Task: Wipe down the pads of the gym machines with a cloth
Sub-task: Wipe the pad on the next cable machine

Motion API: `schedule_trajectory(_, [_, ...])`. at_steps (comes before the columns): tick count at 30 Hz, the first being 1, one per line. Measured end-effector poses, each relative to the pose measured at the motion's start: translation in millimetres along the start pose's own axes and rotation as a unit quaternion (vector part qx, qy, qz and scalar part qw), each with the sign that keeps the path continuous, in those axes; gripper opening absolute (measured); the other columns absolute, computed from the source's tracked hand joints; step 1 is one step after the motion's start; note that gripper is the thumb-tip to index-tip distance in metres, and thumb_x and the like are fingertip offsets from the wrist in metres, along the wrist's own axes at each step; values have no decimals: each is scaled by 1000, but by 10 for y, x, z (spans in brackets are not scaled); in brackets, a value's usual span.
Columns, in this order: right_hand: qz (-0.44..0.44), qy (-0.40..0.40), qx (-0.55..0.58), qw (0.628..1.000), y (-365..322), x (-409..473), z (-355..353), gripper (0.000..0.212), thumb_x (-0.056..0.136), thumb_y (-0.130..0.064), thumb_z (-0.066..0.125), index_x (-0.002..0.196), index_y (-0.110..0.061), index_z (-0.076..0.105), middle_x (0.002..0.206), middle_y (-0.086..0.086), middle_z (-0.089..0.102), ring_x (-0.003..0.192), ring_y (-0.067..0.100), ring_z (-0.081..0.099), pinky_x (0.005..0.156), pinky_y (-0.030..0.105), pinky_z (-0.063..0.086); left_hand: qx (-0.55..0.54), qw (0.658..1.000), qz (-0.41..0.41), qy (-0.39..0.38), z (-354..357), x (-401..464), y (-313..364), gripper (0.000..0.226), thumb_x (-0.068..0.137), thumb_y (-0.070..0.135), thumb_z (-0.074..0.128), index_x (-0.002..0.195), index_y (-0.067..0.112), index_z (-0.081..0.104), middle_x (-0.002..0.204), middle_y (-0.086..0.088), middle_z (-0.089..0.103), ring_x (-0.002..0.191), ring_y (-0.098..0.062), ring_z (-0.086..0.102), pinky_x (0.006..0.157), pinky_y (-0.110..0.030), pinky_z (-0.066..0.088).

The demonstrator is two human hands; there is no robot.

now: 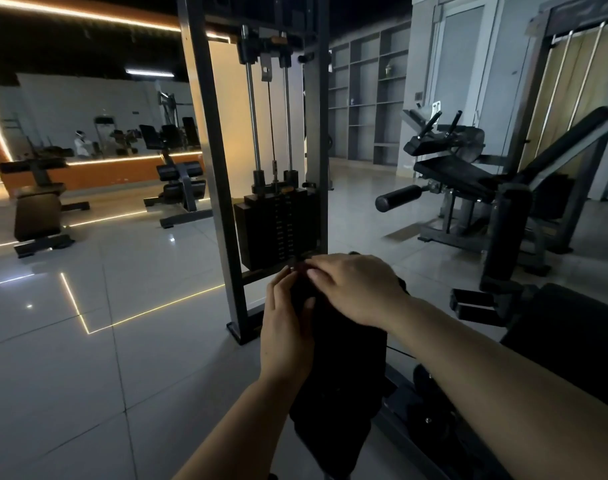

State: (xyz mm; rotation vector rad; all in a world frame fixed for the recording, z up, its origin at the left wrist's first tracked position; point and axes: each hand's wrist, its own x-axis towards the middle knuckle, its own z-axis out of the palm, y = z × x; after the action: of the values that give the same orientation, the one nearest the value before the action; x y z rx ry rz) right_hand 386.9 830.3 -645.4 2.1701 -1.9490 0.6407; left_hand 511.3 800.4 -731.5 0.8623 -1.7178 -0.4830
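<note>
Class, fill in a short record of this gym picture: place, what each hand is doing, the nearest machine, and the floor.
place: dim gym
left hand: grips the black cloth at its side
right hand: lies over the cloth's top
nearest machine: weight stack in a metal frame, straight ahead
floor: glossy pale tiles

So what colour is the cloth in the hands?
Black, or very dark; the cloth hangs from both hands. The head view is the only one.
</note>
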Motion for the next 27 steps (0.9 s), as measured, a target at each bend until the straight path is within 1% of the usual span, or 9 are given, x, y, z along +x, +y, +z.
schedule_trajectory(3, [71,8,56,996,225,-75,7,37,101,-43,30,123,-30,58,118,-6,62,106,18,57,76,31,42,-35,999,-4,11,13,5,-19,38,96,23,51,133,16,44,140,8,37,121,9,36,93,-5,30])
schedule_trajectory(5, [77,13,25,997,129,-2,48,38,101,-42,29,112,-26,62,106,-4,64,99,19,59,72,31,40,-66,998,-18,17,21,11,-4,37,95,31,47,129,17,48,138,5,41,121,16,34,93,-3,31])
schedule_trajectory(8, [3,47,-44,998,-57,55,78,39,100,-46,30,115,-29,62,109,-7,66,100,18,61,84,35,42,-99,994,-23,28,36,12,18,34,93,34,45,126,26,48,134,7,44,123,12,37,96,-3,31])
schedule_trajectory(12, [-80,104,16,991,240,-144,134,43,93,-50,43,124,-26,60,120,-7,65,106,14,62,86,32,49,-146,988,-38,38,63,-4,-3,34,90,30,49,123,24,52,132,9,48,124,3,43,99,-16,38])
schedule_trajectory(15, [-25,143,90,985,397,-264,231,53,90,-54,34,125,-24,60,124,-8,61,112,11,57,86,28,50,-142,988,-38,44,73,-5,-1,35,88,31,49,122,25,50,132,7,47,123,5,42,97,-11,37])
schedule_trajectory(18, [6,184,-7,983,153,-181,317,50,91,-47,31,116,-22,66,114,-4,68,103,18,63,81,32,48,-138,988,-30,55,93,-6,14,35,89,28,49,123,23,51,132,5,48,122,8,42,96,-5,34])
schedule_trajectory(21, [-37,165,-58,984,-118,-43,324,50,92,-45,28,114,-23,68,114,-5,69,103,18,65,84,38,47,-156,985,-31,65,97,-7,4,32,93,19,51,121,35,47,128,7,54,120,1,48,101,-18,40])
schedule_trajectory(24, [-70,139,-53,986,52,-63,286,54,93,-50,26,120,-24,64,120,-4,67,109,17,63,86,39,49,-168,984,-38,53,93,-21,-11,32,94,19,52,123,32,47,132,7,53,124,-3,48,104,-29,42])
schedule_trajectory(27, [-23,215,15,976,293,-182,364,52,95,-49,30,120,-20,64,122,-1,65,116,22,58,88,41,52,-133,990,-35,41,53,-17,16,29,91,24,51,120,27,49,134,7,48,123,-3,46,101,-34,44])
